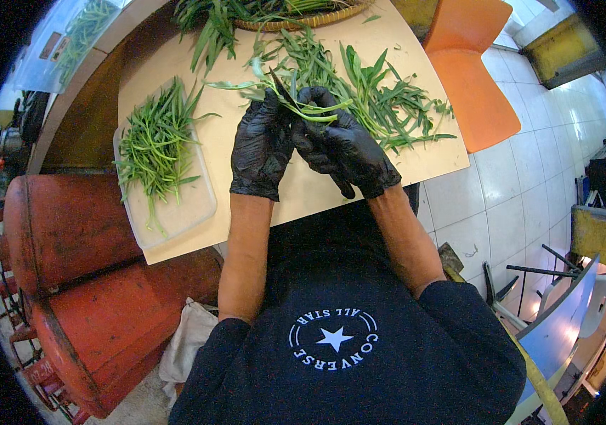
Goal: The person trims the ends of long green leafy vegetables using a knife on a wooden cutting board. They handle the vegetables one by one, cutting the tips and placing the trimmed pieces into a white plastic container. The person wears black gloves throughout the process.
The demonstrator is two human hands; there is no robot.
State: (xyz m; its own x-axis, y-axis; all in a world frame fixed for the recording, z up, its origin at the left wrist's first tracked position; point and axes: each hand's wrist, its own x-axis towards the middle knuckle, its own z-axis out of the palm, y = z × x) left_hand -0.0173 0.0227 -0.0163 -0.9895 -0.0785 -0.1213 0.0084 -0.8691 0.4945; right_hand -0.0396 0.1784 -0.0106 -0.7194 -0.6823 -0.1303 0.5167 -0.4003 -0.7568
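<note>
Both my hands wear black gloves and meet above the table. My left hand point(263, 146) pinches a sprig of leafy greens point(236, 85), which look like water spinach. My right hand point(348, 141) grips the pale green stems point(319, 111) of the same bunch, fingers curled around them. A dark, narrow, pointed thing point(280, 87) sticks up between the hands; I cannot tell whether it is a blade or a leaf. Loose leaves and stems point(398, 101) lie spread beyond my right hand. Left of my left hand, cut greens point(159, 143) are heaped on a shallow translucent plastic tray point(199, 207).
A woven basket point(308, 22) of long greens stands at the table's point(292, 204) far edge. An orange chair point(475, 95) is at the right, over white floor tiles point(515, 164). A red padded seat point(106, 319) sits close on the left. Greens also fill a clear plastic container point(37, 64).
</note>
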